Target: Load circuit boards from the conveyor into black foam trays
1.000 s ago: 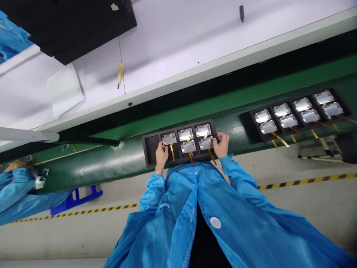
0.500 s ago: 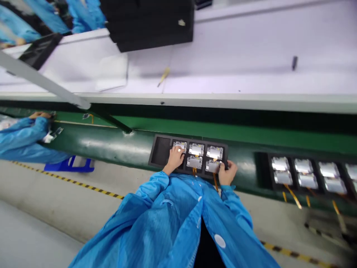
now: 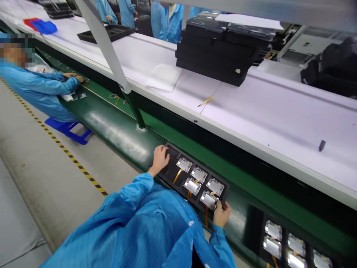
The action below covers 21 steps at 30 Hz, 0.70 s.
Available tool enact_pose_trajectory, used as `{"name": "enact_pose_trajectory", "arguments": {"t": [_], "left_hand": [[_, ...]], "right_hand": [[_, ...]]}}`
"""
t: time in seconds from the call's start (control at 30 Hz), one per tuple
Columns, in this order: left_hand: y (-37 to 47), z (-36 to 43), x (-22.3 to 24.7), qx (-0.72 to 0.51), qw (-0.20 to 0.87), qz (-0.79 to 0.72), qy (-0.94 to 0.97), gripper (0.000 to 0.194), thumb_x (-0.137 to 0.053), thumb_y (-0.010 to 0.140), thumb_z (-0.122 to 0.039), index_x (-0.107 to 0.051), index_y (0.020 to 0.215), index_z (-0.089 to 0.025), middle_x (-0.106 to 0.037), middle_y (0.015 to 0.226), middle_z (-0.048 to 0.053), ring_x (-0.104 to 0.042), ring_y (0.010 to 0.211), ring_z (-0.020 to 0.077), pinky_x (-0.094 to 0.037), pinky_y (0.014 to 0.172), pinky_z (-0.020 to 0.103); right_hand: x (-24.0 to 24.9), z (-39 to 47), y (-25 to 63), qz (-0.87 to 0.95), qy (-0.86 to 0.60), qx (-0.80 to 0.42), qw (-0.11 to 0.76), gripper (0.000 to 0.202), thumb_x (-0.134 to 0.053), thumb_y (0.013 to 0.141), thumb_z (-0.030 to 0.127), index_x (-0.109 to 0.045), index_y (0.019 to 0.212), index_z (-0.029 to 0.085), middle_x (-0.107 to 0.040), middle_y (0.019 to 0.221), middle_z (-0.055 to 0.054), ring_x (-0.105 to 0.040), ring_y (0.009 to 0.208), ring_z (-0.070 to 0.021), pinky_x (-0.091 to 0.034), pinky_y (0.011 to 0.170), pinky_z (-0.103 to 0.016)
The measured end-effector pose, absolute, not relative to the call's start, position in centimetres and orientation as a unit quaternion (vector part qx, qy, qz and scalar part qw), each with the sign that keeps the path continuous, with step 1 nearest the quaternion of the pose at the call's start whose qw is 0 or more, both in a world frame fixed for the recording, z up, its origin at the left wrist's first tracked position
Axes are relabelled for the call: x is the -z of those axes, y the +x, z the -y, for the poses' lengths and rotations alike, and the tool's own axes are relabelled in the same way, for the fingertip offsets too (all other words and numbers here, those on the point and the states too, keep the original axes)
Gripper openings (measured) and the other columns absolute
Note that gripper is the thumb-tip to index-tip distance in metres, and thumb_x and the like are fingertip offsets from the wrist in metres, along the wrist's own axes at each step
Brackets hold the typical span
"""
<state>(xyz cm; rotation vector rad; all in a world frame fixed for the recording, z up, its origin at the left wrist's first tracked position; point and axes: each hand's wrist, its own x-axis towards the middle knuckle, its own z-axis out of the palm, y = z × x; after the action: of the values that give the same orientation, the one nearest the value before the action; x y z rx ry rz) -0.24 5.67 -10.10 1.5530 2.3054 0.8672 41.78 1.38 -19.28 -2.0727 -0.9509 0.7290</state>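
A black tray (image 3: 178,190) with several small circuit boards lies on the green bench in front of me. My left hand (image 3: 160,159) grips its left end, where a compartment is bare. The tray's right end is held by my right hand (image 3: 222,214), its fingers at the edge beside a silver board (image 3: 208,200). One board (image 3: 184,164) sits alone in its column with an orange ribbon hanging down. Other ribbons hang over the tray's front edge.
Another black tray of boards (image 3: 282,238) lies to the right. A slanted post (image 3: 107,44) stands left of centre. Black trays (image 3: 212,56) are stacked on the white shelf (image 3: 279,108). At the left, a person in blue (image 3: 36,83) works at the bench.
My left hand has moved from the upper-left board to the tray's left end. The view has turned left and tilted up, showing more of the person and shelf. My right hand stays at the right end.
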Motion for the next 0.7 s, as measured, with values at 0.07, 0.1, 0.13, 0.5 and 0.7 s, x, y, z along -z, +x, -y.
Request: {"name": "enact_pose_trajectory", "arguments": {"t": [0.07,0.1,0.13,0.5,0.7], "left_hand": [[-4.0,-5.5,10.5,-0.329,0.164,-0.816,0.446,0.044,-0.076,0.086,-0.030,-0.069,0.127,-0.017,-0.065,0.136,0.021,-0.060,0.130,0.0384,-0.048,0.114,0.053],[-5.4,-5.2,10.9,-0.342,0.225,-0.818,0.404,0.044,-0.080,0.083,-0.035,-0.070,0.123,-0.017,-0.069,0.130,0.019,-0.064,0.126,0.0378,-0.050,0.112,0.051],[-6.4,-4.8,11.3,-0.356,0.300,-0.808,0.360,0.043,-0.083,0.081,-0.042,-0.072,0.116,-0.018,-0.073,0.122,0.017,-0.067,0.121,0.0367,-0.052,0.110,0.048],[-6.4,-3.0,13.5,-0.428,0.581,-0.679,0.133,0.057,-0.090,0.069,-0.064,-0.079,0.108,-0.023,-0.079,0.128,0.014,-0.071,0.127,0.0361,-0.057,0.107,0.043],[-7.4,-3.2,13.7,-0.353,0.673,-0.633,0.148,0.083,-0.080,0.073,-0.078,-0.069,0.139,-0.029,-0.071,0.147,0.009,-0.068,0.135,0.0337,-0.060,0.106,0.041]], "right_hand": [[19.4,-1.7,42.5,0.375,-0.803,-0.308,0.346,0.064,-0.057,0.066,0.074,-0.060,0.106,0.023,-0.070,0.112,-0.015,-0.070,0.116,-0.0398,-0.056,0.107,-0.056],[19.4,-1.9,42.8,0.383,-0.802,-0.314,0.335,0.066,-0.057,0.065,0.075,-0.061,0.105,0.023,-0.072,0.113,-0.015,-0.069,0.120,-0.0400,-0.056,0.108,-0.055],[19.3,-2.1,42.9,0.390,-0.800,-0.318,0.326,0.067,-0.057,0.064,0.077,-0.062,0.105,0.024,-0.073,0.114,-0.015,-0.068,0.124,-0.0402,-0.056,0.110,-0.054],[15.1,-2.4,41.6,0.248,-0.725,-0.561,0.313,0.069,-0.077,0.058,0.077,-0.069,0.106,0.028,-0.081,0.096,-0.007,-0.082,0.098,-0.0382,-0.071,0.079,-0.051],[14.0,-2.6,42.0,0.178,-0.688,-0.637,0.298,0.071,-0.090,0.048,0.067,-0.078,0.104,0.025,-0.085,0.096,-0.007,-0.081,0.108,-0.0388,-0.071,0.090,-0.050]]}}
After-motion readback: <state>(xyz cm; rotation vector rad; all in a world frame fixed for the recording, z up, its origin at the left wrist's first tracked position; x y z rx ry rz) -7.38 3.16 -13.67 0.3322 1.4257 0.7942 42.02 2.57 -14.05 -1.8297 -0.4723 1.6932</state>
